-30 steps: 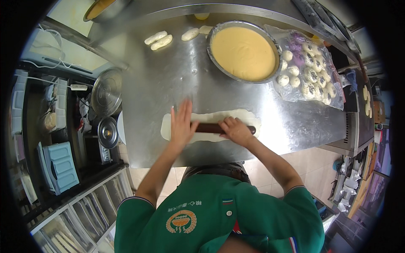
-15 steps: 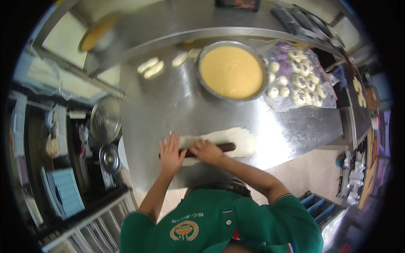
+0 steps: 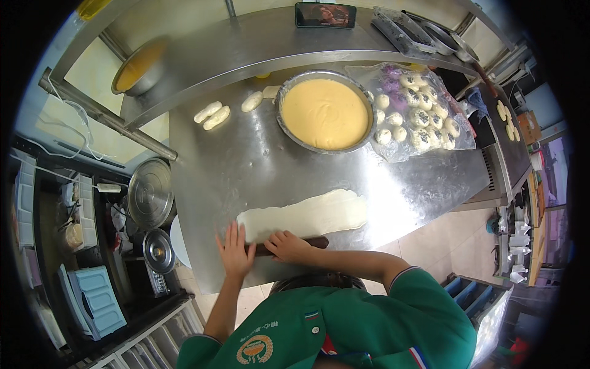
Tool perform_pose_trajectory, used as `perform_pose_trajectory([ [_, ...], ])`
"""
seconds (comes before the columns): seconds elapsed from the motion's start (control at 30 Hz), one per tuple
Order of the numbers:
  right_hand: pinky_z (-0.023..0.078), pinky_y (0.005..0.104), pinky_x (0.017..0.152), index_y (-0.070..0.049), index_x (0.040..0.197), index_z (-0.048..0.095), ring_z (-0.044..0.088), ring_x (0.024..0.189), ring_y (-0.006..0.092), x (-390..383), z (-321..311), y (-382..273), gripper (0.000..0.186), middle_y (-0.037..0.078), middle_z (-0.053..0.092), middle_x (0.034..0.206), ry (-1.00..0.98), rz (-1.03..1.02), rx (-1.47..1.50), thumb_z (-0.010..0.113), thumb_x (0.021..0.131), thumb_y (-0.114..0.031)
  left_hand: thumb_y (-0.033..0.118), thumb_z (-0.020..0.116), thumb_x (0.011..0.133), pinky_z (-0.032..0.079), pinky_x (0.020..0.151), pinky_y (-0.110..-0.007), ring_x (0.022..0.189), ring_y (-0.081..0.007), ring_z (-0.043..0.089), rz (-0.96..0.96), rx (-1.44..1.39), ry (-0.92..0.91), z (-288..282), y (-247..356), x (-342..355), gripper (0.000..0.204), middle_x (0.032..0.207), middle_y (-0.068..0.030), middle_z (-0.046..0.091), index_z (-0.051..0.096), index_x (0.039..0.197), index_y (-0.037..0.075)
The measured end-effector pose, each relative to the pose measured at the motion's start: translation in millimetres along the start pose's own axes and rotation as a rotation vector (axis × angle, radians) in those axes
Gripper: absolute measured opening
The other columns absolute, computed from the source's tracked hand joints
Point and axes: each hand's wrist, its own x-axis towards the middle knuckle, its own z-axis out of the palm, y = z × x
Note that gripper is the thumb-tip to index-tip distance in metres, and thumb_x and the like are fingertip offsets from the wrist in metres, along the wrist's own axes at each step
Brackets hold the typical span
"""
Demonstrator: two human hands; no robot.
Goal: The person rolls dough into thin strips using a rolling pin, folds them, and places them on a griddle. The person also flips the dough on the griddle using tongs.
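A long pale sheet of rolled dough (image 3: 307, 214) lies flat on the steel table (image 3: 215, 166). Along its near edge rests a dark wooden rolling pin (image 3: 318, 242). My right hand (image 3: 289, 247) has its fingers curled over the middle of the pin. At the pin's left end is my left hand (image 3: 235, 251), fingers stretched out and pointing away from me, the palm side low against the pin and table. How firmly that palm presses the pin is hidden.
Beyond the dough stands a large metal bowl (image 3: 281, 123) of yellow batter. Filled buns (image 3: 424, 120) sit on plastic sheeting at the far right, oval dough pieces (image 3: 212, 115) at the far left. A phone (image 3: 326, 15) stands on the raised shelf (image 3: 246, 43).
Both hands and the rolling pin have come toward me, from across the dough to its near edge. More of the sheet is uncovered. The head view has also shifted slightly.
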Motion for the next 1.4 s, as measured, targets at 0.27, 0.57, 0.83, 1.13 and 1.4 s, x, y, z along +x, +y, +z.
perform_pose_trajectory([
  [0.27,0.045,0.0406,0.079,-0.007,0.117,0.057,0.062,0.088,0.0271,-69,-56,79,0.045,0.011,0.062,0.095,-0.019,0.097,-0.038,0.066,0.083,-0.035,0.032,0.070,0.083,0.045,0.089,-0.045,0.105,-0.0343,0.058,0.335,-0.146,0.014,4,67,16,0.056,0.130,-0.0154,0.055,0.054,0.128,0.003],
  [0.57,0.027,0.0654,0.109,-0.010,0.149,0.036,0.025,0.145,0.0403,-139,-52,121,0.093,0.020,0.033,0.154,0.112,0.808,-0.050,0.063,0.080,-0.066,0.039,0.070,0.084,0.038,0.102,-0.048,0.119,-0.0342,0.051,0.387,-0.152,0.091,28,138,88,0.066,0.146,-0.0199,0.043,0.050,0.137,0.006],
  [0.83,0.029,0.0521,0.110,-0.015,0.147,0.040,0.046,0.122,0.0309,-217,-47,56,0.068,0.010,0.052,0.128,-0.083,0.594,-0.092,0.068,0.087,-0.026,0.013,0.051,0.088,0.043,0.092,-0.039,0.112,-0.0241,0.056,0.682,-0.081,-0.059,19,146,22,0.051,0.127,-0.0111,0.056,0.054,0.139,0.014],
  [1.13,0.028,0.0627,0.111,-0.024,0.151,0.033,0.033,0.140,0.0314,-124,-51,136,0.075,0.009,0.035,0.151,-0.113,0.590,-0.361,0.063,0.086,-0.047,0.045,0.059,0.091,0.031,0.108,-0.059,0.134,-0.0293,0.044,0.285,-0.103,0.071,47,113,150,0.062,0.143,-0.0168,0.048,0.047,0.143,0.011],
  [1.4,0.039,0.0515,0.102,-0.003,0.128,0.054,0.047,0.124,0.0362,-141,-42,156,0.054,0.021,0.051,0.132,0.206,1.289,-0.030,0.071,0.083,-0.027,0.034,0.063,0.090,0.045,0.089,-0.047,0.111,-0.0272,0.055,0.420,-0.028,-0.072,43,103,187,0.060,0.122,-0.0117,0.057,0.045,0.143,0.012],
])
